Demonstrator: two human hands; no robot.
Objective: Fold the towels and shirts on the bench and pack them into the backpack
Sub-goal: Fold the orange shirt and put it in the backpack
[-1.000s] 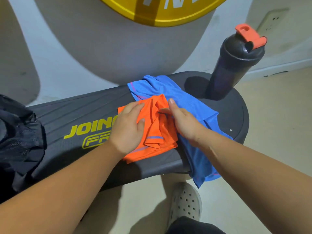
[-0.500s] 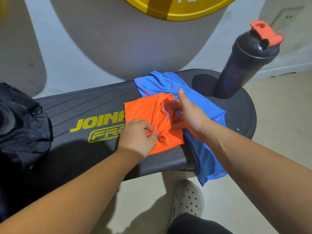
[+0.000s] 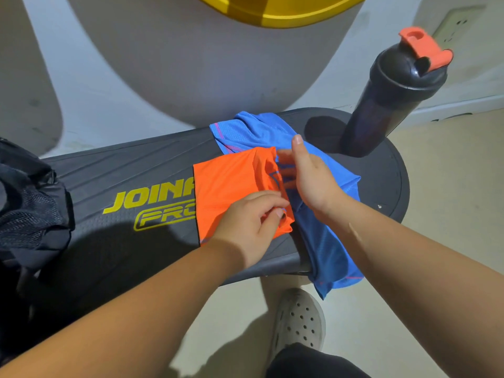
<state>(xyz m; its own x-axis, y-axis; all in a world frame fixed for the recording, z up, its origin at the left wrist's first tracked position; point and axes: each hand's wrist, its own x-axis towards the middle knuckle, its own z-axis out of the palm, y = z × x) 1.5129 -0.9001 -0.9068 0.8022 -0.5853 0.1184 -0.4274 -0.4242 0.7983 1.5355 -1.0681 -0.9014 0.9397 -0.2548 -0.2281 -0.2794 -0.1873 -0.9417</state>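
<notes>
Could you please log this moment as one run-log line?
step: folding orange garment on bench | left hand: pinches its near edge | right hand: at its right fold, grip unclear | blue garment: unfolded, underneath | backpack: left

Readable text: tabletop print only.
Yellow lettering on dark tabletop (image 3: 109, 173): "JOIN" plus a part-hidden letter; beneath, outlined "PR" plus another. Both cut off by orange cloth (image 3: 226, 181). White marks on yellow disc (image 3: 272, 15): illegible.

black shaker bottle (image 3: 387, 105), grey clog (image 3: 298, 320)
</notes>
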